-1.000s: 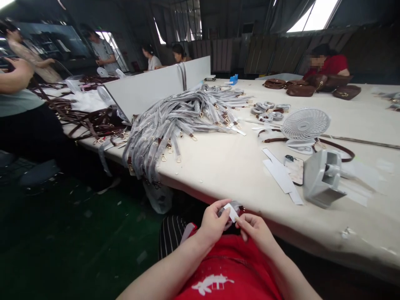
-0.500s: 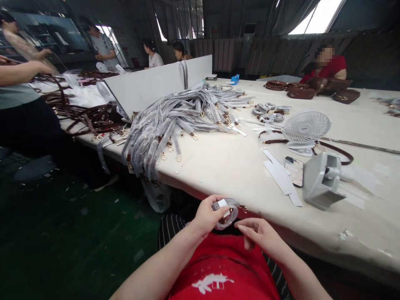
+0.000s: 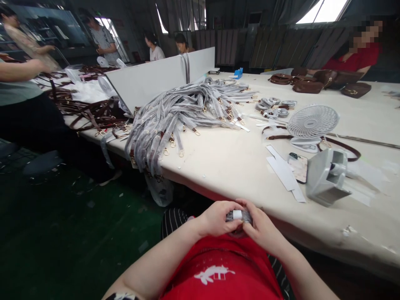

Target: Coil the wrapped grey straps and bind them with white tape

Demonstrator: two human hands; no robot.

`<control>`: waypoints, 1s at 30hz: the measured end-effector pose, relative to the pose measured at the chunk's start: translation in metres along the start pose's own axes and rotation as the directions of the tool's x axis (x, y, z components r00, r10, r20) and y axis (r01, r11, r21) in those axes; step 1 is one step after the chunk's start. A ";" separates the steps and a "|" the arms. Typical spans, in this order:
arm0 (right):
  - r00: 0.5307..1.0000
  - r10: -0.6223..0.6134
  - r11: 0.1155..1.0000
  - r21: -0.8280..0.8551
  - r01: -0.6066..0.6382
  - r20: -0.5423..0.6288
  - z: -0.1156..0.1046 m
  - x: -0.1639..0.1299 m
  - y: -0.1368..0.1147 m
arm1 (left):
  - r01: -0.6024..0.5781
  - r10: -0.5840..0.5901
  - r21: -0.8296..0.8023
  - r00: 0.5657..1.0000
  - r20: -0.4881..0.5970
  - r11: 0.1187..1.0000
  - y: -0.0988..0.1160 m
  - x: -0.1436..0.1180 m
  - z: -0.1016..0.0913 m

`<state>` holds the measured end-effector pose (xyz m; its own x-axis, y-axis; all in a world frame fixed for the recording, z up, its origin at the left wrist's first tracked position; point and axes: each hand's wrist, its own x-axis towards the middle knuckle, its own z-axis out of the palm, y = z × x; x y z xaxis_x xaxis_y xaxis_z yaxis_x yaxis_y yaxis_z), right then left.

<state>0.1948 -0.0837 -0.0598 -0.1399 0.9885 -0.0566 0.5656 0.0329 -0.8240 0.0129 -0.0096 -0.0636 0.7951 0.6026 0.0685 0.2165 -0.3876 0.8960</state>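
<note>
The person is holding a small coiled strap (image 3: 238, 216) in both hands, low in front of the red shirt (image 3: 225, 271) and just below the near edge of the bench (image 3: 225, 166). The left hand (image 3: 217, 218) is closing its grip around the left side of the coil, thumb and fingers wrapped on it. The right hand (image 3: 262, 227) is pressing in from the right, fingers curled over the coil. A short white band is sitting across the top of the coil, between the two thumbs.

Judging from how things are lying, the work looks only partly done. A few finished coils (image 3: 275, 107) are resting farther back on the bench, while a large heap of wrapped straps (image 3: 178, 116) is lying uncoiled to the left, some hanging over the edge. The coil in hand seems wound and banded, not yet set down.

Near the right hand, white paper strips (image 3: 283, 171), a phone (image 3: 298, 166), a grey tape holder (image 3: 326, 177) and a small white fan (image 3: 312, 123) are sitting on the bench. Brown bags (image 3: 308, 85) are lying at the far side, by another person.

No brand or writing is readable; the shirt is showing only a white figure print.
</note>
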 end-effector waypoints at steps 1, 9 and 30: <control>1.000 0.011 1.000 -0.003 -0.011 -0.001 0.002 -0.001 0.003 | -0.019 0.017 0.076 0.999 0.033 0.997 0.000 0.001 -0.002; 0.997 0.048 0.997 0.064 -0.051 0.055 0.014 -0.013 0.003 | -0.029 -0.093 0.449 0.964 0.249 0.893 0.015 -0.004 -0.006; 0.988 0.136 0.848 0.508 -0.153 0.071 0.000 0.006 -0.014 | -0.221 0.619 0.732 0.713 -0.330 0.645 -0.005 -0.016 0.020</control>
<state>0.1856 -0.0778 -0.0488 -0.1195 0.9708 -0.2079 0.0878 -0.1982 -0.9762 0.0103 -0.0306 -0.0781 0.5136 0.4202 0.7481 0.3787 -0.8934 0.2419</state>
